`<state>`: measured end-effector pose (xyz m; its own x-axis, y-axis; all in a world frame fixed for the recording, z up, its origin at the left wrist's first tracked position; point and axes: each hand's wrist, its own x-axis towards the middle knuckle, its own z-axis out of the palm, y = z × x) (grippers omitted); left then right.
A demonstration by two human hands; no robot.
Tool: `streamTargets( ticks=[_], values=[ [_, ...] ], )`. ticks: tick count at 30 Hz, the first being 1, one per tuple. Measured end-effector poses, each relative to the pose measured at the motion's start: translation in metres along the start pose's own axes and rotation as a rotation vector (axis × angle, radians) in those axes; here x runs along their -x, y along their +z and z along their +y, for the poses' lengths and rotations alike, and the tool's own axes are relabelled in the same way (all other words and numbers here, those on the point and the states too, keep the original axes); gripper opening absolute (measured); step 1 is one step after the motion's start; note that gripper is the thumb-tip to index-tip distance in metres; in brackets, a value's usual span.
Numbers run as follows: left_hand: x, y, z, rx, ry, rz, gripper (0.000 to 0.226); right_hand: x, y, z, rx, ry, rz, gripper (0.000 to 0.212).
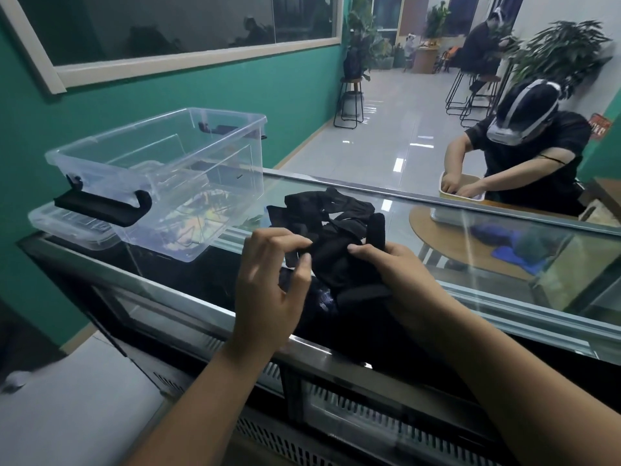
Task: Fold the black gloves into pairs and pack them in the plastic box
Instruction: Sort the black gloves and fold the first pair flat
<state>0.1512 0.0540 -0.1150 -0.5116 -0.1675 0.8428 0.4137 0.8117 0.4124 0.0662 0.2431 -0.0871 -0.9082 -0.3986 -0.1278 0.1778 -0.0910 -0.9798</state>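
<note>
Head view. Both hands work a bunched black glove (331, 264) at the near edge of the glass counter (487, 243). The left hand (272, 284) pinches one fold between thumb and forefinger; the right hand (386, 267) grips the opposite side with fingers curled over the cloth. The glove's long axis runs roughly 12 to 6 o'clock between them, its lower end trailing toward the person. The remaining gloves (332, 206) lie in a loose heap just beyond, at 12 o'clock. The plastic box (215, 183) stands at 10 o'clock, nearer the left hand, open-topped on its lid (67, 223); no glove shows inside.
</note>
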Motion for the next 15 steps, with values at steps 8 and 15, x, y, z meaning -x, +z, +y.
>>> streamTargets(
  ticks=[8,15],
  values=[
    [-0.007,0.005,0.024,-0.127,0.204,-0.242,0.064,0.002,-0.011,-0.013,-0.212,0.134,-0.080,0.031],
    [-0.009,0.017,0.025,-0.187,0.292,-0.308,0.052,0.002,-0.024,-0.012,-0.384,0.217,-0.181,0.047]
  ],
)
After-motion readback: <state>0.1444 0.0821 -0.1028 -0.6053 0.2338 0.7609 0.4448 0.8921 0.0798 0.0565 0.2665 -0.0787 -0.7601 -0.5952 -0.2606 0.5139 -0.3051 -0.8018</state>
